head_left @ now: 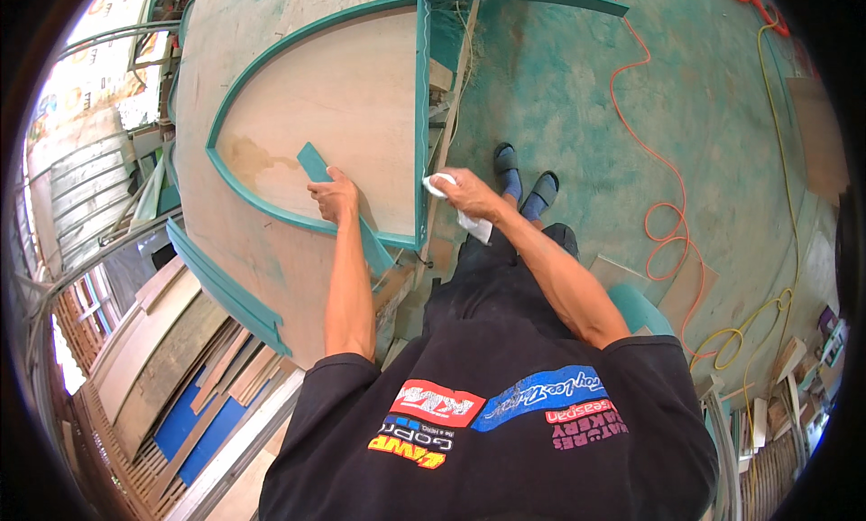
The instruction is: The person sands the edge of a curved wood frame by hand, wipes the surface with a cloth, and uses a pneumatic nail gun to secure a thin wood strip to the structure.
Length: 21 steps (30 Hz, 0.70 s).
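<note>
A curved frame (271, 54) of teal-painted strips lies on a wide plywood sheet, with a straight teal crosspiece (420, 97) along its right side. A thin, wavy whitish line runs along that crosspiece's edge. My left hand (334, 196) is closed around a flat teal strip (313, 163), tilted over the lower part of the frame. At the crosspiece, my right hand (467, 194) grips a white, soft-looking thing (439, 185); part of it hangs below my fingers, and I cannot make out whether it is a bag, bottle or cloth.
Loose teal curved strips (221, 282) lie at the lower left of the plywood sheet (212, 97). Stacked boards (167, 341) stand beyond them. An orange hose (663, 160) and a yellow hose (783, 160) snake over the teal-stained floor at right. My sandalled feet (541, 194) are beside the bench.
</note>
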Tool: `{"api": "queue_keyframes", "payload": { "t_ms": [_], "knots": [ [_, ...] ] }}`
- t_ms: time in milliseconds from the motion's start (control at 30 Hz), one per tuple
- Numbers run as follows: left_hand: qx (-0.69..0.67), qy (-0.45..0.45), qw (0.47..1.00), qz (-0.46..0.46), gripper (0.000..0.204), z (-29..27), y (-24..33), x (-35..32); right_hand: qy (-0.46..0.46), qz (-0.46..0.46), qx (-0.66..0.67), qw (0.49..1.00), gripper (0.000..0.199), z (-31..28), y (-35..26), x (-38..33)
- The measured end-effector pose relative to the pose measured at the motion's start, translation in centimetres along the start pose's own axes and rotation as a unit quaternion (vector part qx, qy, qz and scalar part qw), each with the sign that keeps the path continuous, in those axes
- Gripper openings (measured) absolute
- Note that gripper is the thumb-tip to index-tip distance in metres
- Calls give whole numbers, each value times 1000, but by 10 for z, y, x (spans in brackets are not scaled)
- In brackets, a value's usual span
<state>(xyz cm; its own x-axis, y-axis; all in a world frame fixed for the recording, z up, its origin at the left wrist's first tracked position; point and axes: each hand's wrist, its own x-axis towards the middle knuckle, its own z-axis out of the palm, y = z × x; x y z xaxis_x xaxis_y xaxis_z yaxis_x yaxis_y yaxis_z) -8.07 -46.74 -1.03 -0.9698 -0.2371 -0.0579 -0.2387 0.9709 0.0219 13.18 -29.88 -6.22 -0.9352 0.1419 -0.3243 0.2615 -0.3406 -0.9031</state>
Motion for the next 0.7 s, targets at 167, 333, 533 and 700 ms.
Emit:
{"api": "queue_keyframes", "payload": {
  "t_ms": [167, 333, 533, 700],
  "knots": [
    [-7, -2, 1000, -25, 71, -2, -1, 0, 2, 2, 24, 1000, 39, 20, 9, -17],
    [-7, 3, 1000, -19, 71, 0, 3, 2, -33, 27, -3, 999, 43, 12, 13, -14],
    [-17, 19, 1000, -10, 68, 2, -3, 4, 115, 53, 141, 982, 33, -53, -26, -17],
    [-4, 27, 1000, -12, 62, 2, -3, 1, 153, -26, 250, 956, 50, -142, -106, -26]
  ]
}}
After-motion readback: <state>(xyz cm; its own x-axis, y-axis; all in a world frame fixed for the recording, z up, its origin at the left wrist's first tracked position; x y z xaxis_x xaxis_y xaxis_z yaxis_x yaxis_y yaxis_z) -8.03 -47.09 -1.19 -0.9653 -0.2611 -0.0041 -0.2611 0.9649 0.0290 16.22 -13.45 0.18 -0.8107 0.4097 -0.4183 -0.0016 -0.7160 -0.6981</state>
